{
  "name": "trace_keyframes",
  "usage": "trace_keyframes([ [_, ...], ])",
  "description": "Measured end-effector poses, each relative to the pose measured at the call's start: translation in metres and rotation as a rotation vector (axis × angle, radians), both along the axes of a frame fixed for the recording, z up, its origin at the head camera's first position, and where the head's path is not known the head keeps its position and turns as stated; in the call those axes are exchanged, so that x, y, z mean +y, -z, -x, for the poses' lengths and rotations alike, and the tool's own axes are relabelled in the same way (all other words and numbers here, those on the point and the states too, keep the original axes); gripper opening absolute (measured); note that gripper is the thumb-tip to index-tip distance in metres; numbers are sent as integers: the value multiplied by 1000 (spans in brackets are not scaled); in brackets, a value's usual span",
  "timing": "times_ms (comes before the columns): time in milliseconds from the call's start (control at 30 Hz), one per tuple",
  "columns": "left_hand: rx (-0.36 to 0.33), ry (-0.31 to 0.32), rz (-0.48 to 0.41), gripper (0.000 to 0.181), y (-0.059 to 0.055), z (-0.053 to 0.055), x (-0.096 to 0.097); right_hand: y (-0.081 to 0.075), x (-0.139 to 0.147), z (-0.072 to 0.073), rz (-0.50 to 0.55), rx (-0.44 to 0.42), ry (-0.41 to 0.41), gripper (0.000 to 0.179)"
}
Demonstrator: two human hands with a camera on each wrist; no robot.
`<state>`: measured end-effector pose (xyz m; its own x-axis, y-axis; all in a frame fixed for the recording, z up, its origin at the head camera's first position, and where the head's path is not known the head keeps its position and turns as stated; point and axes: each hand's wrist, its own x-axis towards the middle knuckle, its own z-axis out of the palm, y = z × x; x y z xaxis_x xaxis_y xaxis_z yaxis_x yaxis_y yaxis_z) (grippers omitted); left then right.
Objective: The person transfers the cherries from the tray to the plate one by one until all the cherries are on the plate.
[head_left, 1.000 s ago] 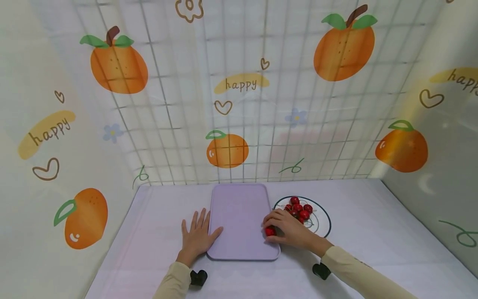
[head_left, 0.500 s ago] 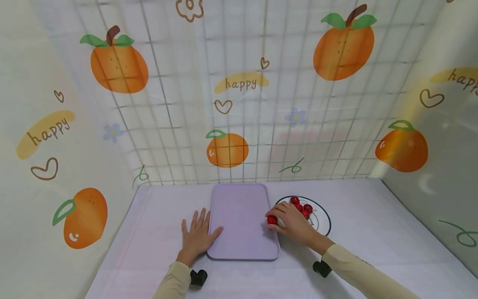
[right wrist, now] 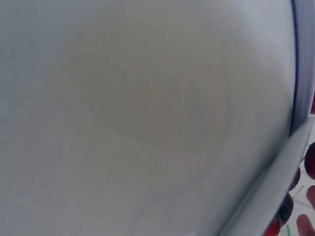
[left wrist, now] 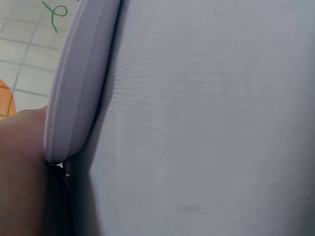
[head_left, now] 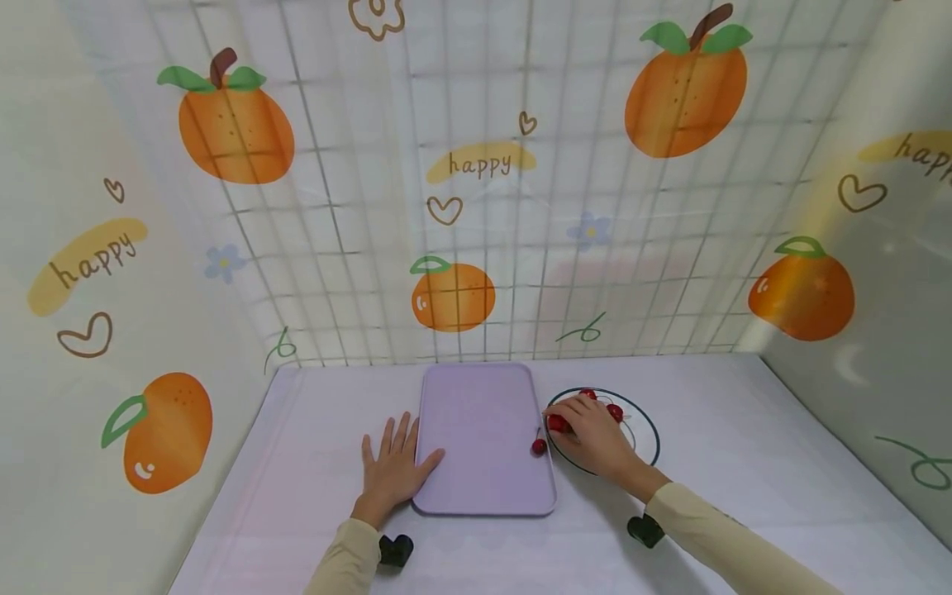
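My left hand (head_left: 392,478) lies flat with its fingers spread on the table, left of a lilac tray (head_left: 479,438); its thumb lies over the tray's left rim. In the left wrist view, part of that hand (left wrist: 22,167) touches the tray's edge (left wrist: 81,78). Over a white plate (head_left: 645,442) with a dark rim, my right hand (head_left: 598,430) has its fingers curled around red cherries (head_left: 558,423). It partly hides others on the plate, such as a cherry (head_left: 614,412) beyond it. One cherry (head_left: 539,447) with a stem sits at the tray's right edge.
A white cloth covers the table (head_left: 320,413). Behind it hangs a white curtain (head_left: 372,207) printed with oranges, and more of it closes both sides. A black heart-shaped piece (head_left: 396,551) is at the left wrist, another (head_left: 645,531) at the right.
My right hand has moved from the tray's right edge rightward and away from me over the plate, red cherries at its fingertips. A single cherry now shows on the tray. The left hand stays put.
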<state>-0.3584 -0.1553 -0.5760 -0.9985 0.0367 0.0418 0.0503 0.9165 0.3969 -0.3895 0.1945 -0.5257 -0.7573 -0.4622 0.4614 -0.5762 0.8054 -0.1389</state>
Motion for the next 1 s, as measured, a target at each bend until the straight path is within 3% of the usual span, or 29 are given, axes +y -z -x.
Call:
trace_keyframes([
  [300,-8,13,-13,90,-7,-4,0,1,4,-1,-28,-125,113,43],
  [633,-3,5,19,90,7,5,-4,3,7,2,-55,-82,93,24],
  [1000,-8,6,14,89,3,4,-4,2,5,1,-31,-86,101,30],
])
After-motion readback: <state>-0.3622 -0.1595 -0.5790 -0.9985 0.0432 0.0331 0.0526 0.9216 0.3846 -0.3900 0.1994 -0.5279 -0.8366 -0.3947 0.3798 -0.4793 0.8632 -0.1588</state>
